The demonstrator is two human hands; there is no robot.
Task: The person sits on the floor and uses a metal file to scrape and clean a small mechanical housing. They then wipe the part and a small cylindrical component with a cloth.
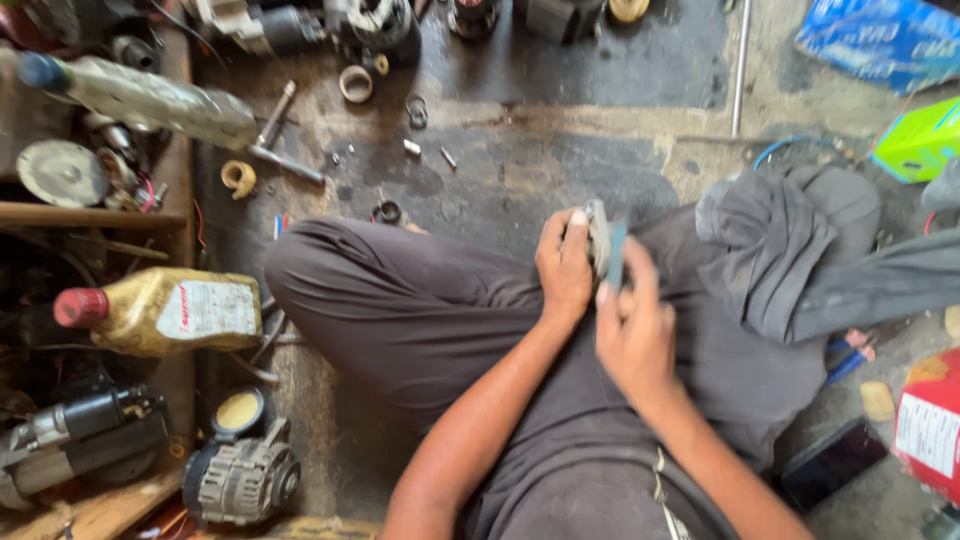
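Concrete floor (560, 190), oil-stained and dark in patches, is lying under everything, with the person's dark trousers (420, 310) crossing the middle of the view. A blue printed bag (880, 40) is sitting at the top right corner, cut off by the edge, and a bright green box (915, 140) is lying just below it. A red container with a white label (930, 425) is showing only partly at the right edge. On the left a gold oil bottle with a red cap and white label (160, 310) is lying on its side, and a clear bottle with a blue cap (140, 95) is lying above it. A grey alternator (240, 475) is resting at the lower left, beside a starter motor (80, 440). Small rings and bolts are scattered near a brass bushing (238, 178).

Over the lap, the left hand (565, 265) is closing tightly around a small grey metal part (598, 238), which is mostly hidden by the fingers. The right hand (635, 325), blurred, is pinching a thin teal strip (617, 255) against that part; what the strip is cannot be made out.
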